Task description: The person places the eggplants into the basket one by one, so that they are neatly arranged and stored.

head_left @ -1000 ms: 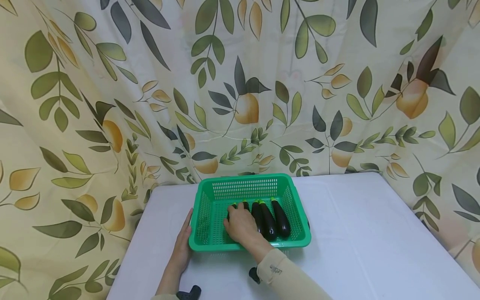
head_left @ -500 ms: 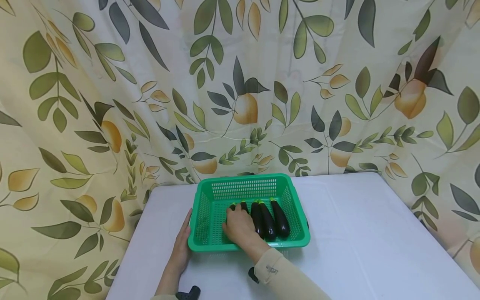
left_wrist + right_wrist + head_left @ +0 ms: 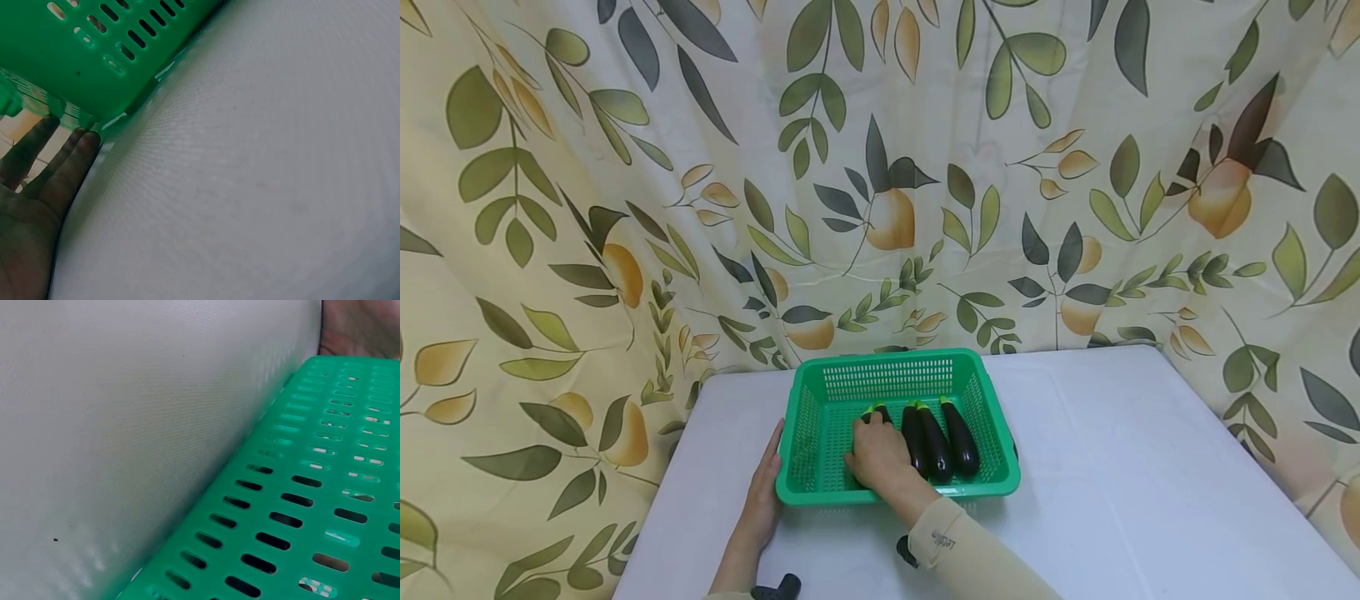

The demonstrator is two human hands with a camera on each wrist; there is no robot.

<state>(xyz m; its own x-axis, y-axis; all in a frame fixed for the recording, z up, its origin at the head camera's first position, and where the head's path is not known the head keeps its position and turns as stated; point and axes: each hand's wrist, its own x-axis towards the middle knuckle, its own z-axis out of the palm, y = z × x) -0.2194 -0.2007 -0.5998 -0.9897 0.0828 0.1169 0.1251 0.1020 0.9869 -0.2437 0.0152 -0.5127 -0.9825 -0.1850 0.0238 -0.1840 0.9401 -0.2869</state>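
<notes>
Hands at a basket of eggplants
Right hand [image 3: 880,454] grips one eggplant [image 3: 880,412], stem pointing away, lengthwise front-to-back; left hand [image 3: 765,492] lies flat against the basket [image 3: 891,367].

On your right sleeve [image 3: 958,546], near the cuff, there is a small line of dark print, seen from the head view. It is too small and blurred to read, so no letters can be made out with certainty. Nothing else in any view carries writing: the green basket [image 3: 895,493] shows no label, brand or number, and neither wrist view shows any text or sign.
</notes>
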